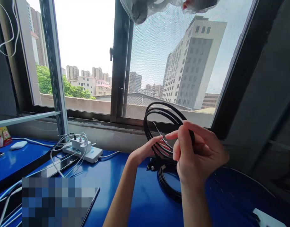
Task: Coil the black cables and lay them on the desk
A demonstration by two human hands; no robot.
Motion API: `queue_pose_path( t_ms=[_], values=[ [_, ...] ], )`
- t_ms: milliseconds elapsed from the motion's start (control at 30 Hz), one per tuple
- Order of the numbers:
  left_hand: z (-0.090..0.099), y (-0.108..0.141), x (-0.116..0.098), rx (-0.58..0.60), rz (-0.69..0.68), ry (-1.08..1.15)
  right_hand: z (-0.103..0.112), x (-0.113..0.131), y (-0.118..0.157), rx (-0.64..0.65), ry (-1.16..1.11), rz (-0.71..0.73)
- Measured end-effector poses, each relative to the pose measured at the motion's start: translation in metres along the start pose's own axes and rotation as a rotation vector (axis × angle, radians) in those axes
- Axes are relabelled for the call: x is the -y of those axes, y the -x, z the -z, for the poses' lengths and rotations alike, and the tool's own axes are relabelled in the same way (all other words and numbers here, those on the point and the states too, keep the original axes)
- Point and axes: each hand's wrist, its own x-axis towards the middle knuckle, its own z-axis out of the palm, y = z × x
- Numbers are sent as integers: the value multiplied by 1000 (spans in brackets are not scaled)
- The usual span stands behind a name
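A black cable (163,108) hangs in several loops above the blue table (145,192). Partly behind the loops, my left hand (148,149) is closed on the lower part of the coil, its fingers partly hidden. My right hand (198,149) is in front of the coil's right side, with its fingers curled round the cable. Below my hands, black connectors (154,164) hang close to the table. A second coil of black cable (167,186) lies on the table, partly covered by my right forearm.
At the left, a white power strip (91,155) has adapters and white cables on it. A metal frame post (55,63) stands by the window. A blurred-out area and a dark flat edge are at the lower left. A white object (269,219) lies at the lower right.
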Motion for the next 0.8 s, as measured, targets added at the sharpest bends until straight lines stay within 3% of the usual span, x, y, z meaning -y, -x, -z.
queue_pose_path(
  t_ms=[167, 333, 600, 800],
  values=[
    [-3, -8, -6, -242, -99, 165, -3, -24, -3, -181, -115, -167],
    [0, -7, -14, -408, -279, 281, 8, -54, -9, -162, 21, -341],
    [10, 5, -28, -375, -423, -51, 21, -53, -10, 53, 263, -247],
    [10, 13, -34, -350, -425, -65, 23, -52, -10, 104, 305, -253]
  ],
)
